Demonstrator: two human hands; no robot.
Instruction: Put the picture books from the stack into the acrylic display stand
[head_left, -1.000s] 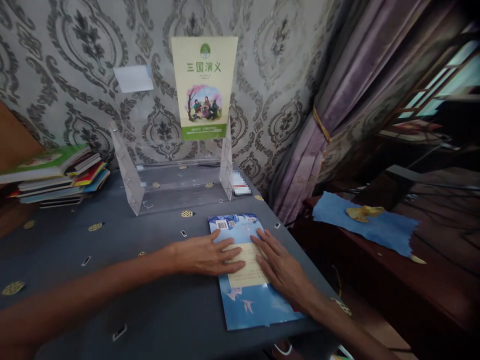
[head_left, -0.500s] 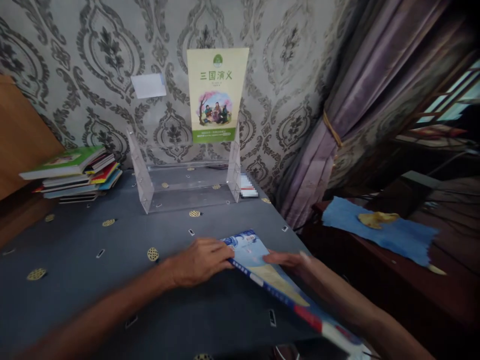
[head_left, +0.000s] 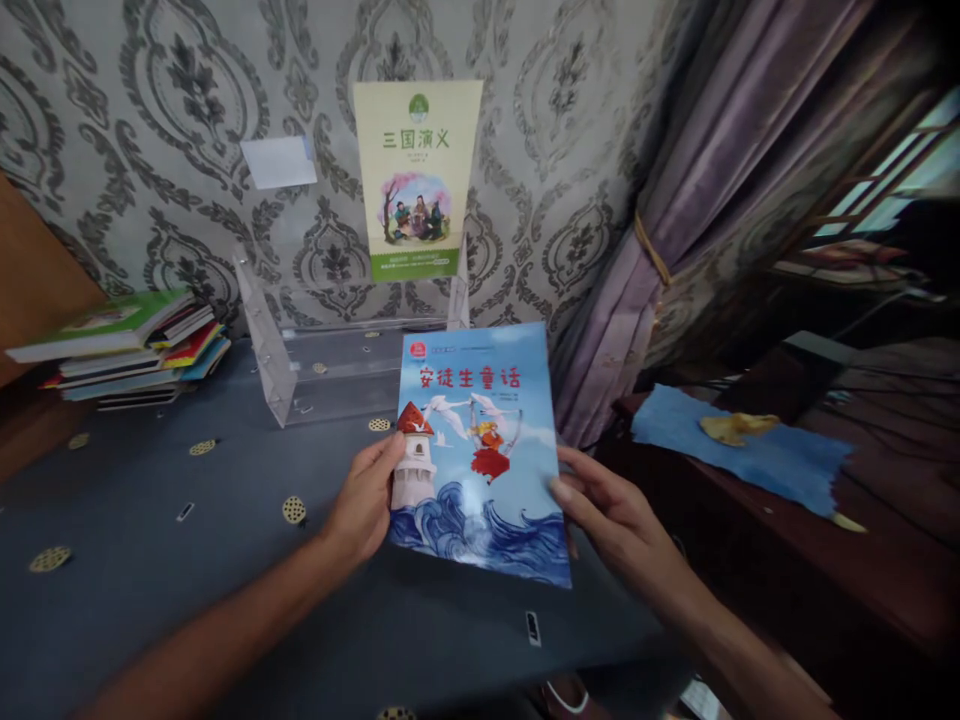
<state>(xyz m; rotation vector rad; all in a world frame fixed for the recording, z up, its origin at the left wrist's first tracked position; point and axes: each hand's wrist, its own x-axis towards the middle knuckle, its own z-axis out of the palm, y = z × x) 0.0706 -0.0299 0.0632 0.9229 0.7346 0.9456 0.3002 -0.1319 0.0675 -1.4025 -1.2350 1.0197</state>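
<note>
Between my hands is a blue storybook point(head_left: 480, 450), raised above the table with its front cover facing me. Its cover has red Chinese characters, a tower, a figure in red and dark blue waves. My left hand point(head_left: 369, 495) grips the left edge, thumb on the cover. My right hand point(head_left: 611, 505) holds the right edge, thumb near the front and fingers partly hidden behind. Beyond the storybook stands a clear acrylic book stand point(head_left: 330, 360), its right part covered by the storybook. A pale green book point(head_left: 416, 180) stands upright on the stand's upper tier.
A stack of books point(head_left: 135, 345) lies at the left on the dark patterned tablecloth point(head_left: 225, 560). A white card point(head_left: 279, 162) shows on the stand's upper left. To the right are a tied purple curtain point(head_left: 645, 240) and a blue cloth point(head_left: 675, 430) with a yellowish object point(head_left: 735, 428).
The storybook has swung from a slanted position, spine toward me, to upright with its front cover showing. Both hands have shifted to its side edges. The view has moved slightly.
</note>
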